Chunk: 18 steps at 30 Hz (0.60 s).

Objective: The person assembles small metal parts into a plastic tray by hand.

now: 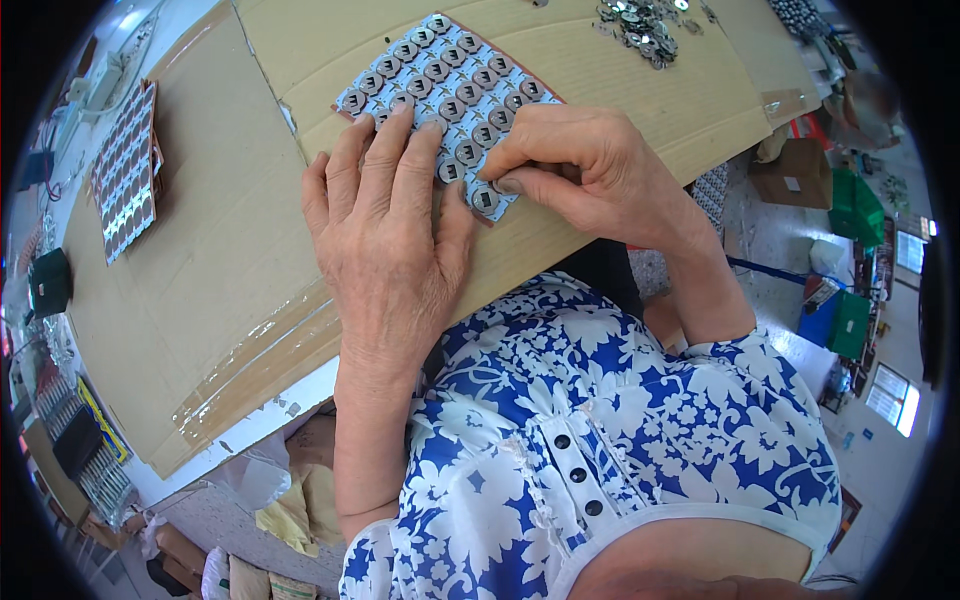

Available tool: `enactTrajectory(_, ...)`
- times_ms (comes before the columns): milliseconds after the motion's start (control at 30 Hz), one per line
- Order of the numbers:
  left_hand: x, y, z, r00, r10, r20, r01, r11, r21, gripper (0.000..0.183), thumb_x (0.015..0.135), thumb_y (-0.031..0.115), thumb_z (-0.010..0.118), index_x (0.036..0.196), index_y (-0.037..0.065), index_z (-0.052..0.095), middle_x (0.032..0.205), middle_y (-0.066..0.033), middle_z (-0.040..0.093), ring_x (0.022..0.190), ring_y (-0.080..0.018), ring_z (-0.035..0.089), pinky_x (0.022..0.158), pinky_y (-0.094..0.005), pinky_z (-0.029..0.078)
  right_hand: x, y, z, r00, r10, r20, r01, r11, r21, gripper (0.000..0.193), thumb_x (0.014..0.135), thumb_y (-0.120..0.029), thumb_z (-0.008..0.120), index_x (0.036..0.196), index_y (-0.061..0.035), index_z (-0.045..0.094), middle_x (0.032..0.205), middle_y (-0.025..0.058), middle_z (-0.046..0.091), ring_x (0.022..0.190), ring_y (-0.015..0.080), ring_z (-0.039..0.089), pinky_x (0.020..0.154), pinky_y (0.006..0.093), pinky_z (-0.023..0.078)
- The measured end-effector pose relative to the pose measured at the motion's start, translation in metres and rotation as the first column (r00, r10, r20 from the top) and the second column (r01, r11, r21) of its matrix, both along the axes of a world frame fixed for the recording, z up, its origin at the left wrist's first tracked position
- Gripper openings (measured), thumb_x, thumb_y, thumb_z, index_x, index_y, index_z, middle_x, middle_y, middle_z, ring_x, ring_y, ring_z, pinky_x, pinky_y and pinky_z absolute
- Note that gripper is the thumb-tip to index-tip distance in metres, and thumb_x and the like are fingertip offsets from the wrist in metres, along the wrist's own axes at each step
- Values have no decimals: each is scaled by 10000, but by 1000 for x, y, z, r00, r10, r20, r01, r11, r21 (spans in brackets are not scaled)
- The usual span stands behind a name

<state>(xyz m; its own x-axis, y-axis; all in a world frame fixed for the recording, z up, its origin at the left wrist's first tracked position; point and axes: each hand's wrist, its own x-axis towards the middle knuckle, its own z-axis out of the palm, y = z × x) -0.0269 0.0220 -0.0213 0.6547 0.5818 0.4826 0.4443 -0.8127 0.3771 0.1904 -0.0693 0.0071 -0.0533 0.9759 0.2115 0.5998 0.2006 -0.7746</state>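
Note:
A panel of small circuit boards (pixel 470 75) lies aslant on the cardboard-covered table (pixel 250 230), with rows of round silver metal discs (pixel 437 70) on it. My left hand (pixel 385 210) rests palm down, fingers spread over the panel's near left part. At its near right corner, my right hand (pixel 590 165) has thumb and forefinger pinched together beside a disc (pixel 484 200). Whatever may be between those fingertips is hidden. Both hands cover some of the discs.
Loose silver discs (pixel 645 30) form a pile at the far right of the table. More panels (pixel 128 175) are stacked at the left, beside a dark box (pixel 50 283). To the right of the table are a cardboard box (pixel 792 172) and green bins (pixel 855 207).

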Motion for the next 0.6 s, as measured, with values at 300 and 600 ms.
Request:
enactTrajectory(300, 3, -1, 4, 1000, 16, -21, -16, 1000, -17, 485, 945, 162, 843, 1419, 104, 762, 1485, -125, 719, 1426, -372, 614, 1244, -555, 397, -10, -12, -9, 975, -109, 194, 80, 985, 155, 137, 947, -37, 796, 1067, -17, 734, 946, 129, 693, 871, 328, 726, 724, 420, 574)
enactTrajectory(600, 2, -3, 5, 999, 2, -34, -2, 1000, -20, 453, 950, 138, 798, 1399, 92, 770, 1494, -138, 714, 1429, -388, 611, 1255, -561, 389, -31, -22, -3, 939, -240, 247, 224, 970, 93, 113, 972, -110, 766, 1031, -15, 752, 983, 138, 731, 876, 346, 753, 724, 424, 575)
